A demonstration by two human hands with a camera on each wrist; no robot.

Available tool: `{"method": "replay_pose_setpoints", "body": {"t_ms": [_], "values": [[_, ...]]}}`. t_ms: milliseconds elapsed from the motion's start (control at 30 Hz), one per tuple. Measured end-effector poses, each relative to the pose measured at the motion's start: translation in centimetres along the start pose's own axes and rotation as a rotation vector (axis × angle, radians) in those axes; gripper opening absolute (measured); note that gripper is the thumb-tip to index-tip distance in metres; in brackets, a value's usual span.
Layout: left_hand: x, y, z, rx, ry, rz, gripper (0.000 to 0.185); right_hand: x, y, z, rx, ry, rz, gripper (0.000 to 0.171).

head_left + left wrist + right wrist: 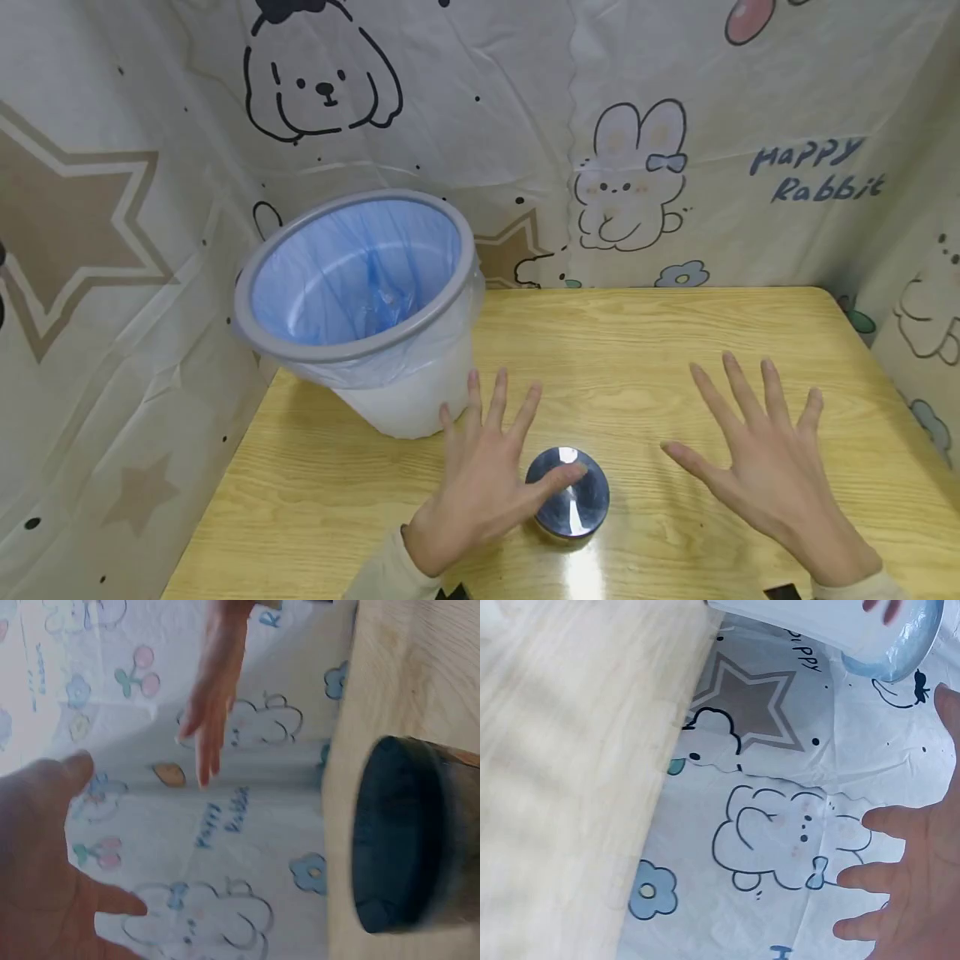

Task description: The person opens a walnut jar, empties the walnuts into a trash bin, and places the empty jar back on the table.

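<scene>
Both hands are held flat over the table (675, 350) w/ fingers spread wide apart, holding nothing. The left hand (480, 483) is closest to the small shiny metal tin (567, 494): its thumb tip lies across the tin's lid, prob. just touching; can't tell if it presses. The tin sits upright by that thumb, between the 2 hands. The right hand (765, 471) is off to the other side, well apart from the tin.

Just past the left fingertips stands a white bin (360, 308) w/ a blue bag inside, tilted a bit toward the hands. It's very near those fingers, so it's in the way there. Cartoon bunny sheets (637, 167) hang all around.
</scene>
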State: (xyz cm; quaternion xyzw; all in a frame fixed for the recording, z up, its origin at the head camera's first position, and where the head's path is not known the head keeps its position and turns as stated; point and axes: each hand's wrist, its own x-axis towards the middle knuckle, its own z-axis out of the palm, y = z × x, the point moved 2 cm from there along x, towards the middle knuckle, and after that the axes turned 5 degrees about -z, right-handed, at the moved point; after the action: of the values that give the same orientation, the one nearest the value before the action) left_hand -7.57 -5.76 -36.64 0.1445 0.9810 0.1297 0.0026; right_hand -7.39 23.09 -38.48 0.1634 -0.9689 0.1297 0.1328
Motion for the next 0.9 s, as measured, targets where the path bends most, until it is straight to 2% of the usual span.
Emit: {"method": "replay_pose_setpoints", "body": {"t_ms": [100,167,300,367,400,467,533,667,767,900], "values": [[0.1,1.1,-1.8,-0.027,-0.046,0.112,0.089,1.2,-0.1,-1.0,-0.026,-0.001,-0.013,0.094],[0.2,1.7,-3.1,-0.07,-0.037,0.203,0.085,2.0,0.0,-1.7,-0.04,-0.001,-0.011,0.093],[0.8,2.5,-5.6,-0.115,0.085,0.416,0.073,3.4,-0.1,-3.1,-0.054,0.016,-0.025,0.091],[1.3,2.5,-6.8,-0.115,0.149,0.488,0.068,4.1,-0.3,-3.6,-0.043,0.014,-0.032,0.091],[1.5,2.3,-7.4,-0.107,0.169,0.502,0.067,4.5,-0.4,-3.9,-0.038,0.011,-0.036,0.091],[2.1,1.9,-8.6,-0.092,0.197,0.494,0.067,5.2,-0.7,-4.4,-0.03,0.005,-0.043,0.091],[2.8,1.1,-9.7,-0.075,0.22,0.451,0.068,6.0,-1.1,-4.8,-0.016,0.006,-0.049,0.091],[3.8,-1.4,-11.4,-0.06,0.324,0.369,0.067,7.6,-2.3,-5.4,-0.003,0.024,-0.076,0.088],[3.6,-3.4,-12.2,-0.071,0.384,0.301,0.063,8.5,-3.3,-5.4,0.008,0.022,-0.089,0.086],[3.1,-5.7,-13.7,-0.095,0.406,0.194,0.054,10.1,-5.0,-5.8,0.014,0.046,-0.104,0.08]]}}
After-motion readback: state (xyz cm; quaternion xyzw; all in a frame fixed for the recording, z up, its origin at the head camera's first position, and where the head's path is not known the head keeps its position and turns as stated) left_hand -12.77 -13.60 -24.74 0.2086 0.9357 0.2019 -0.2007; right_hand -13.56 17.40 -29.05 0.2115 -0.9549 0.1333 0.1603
